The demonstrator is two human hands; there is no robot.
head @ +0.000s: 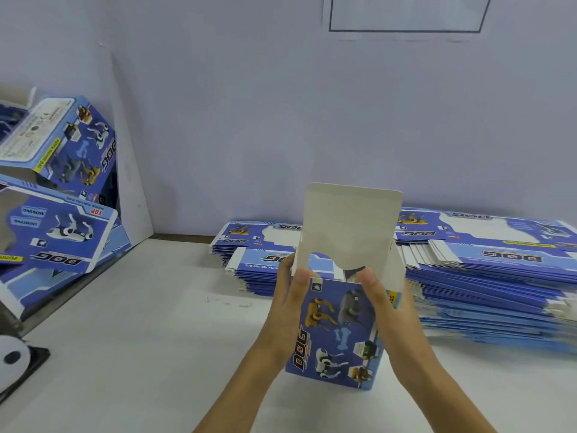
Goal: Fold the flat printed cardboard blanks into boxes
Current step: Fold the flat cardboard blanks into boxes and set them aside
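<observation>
A blue printed box (pixel 338 332) with robot-dog pictures stands upright on the white table (pixel 140 339), its top open and its white lid flap (pixel 351 226) raised. My left hand (pixel 290 295) grips the box's left side, thumb on the front top edge. My right hand (pixel 390 304) holds its right side, thumb also on the front edge. Behind it lie two stacks of flat printed blanks, a smaller one (pixel 249 254) at centre and a large one (pixel 493 276) to the right.
Several folded boxes (pixel 59 195) are piled at the left against a leaning white board (pixel 131 182). A black and white object (pixel 15 360) sits at the left edge. A pale wall (pixel 281 104) stands close behind the stacks.
</observation>
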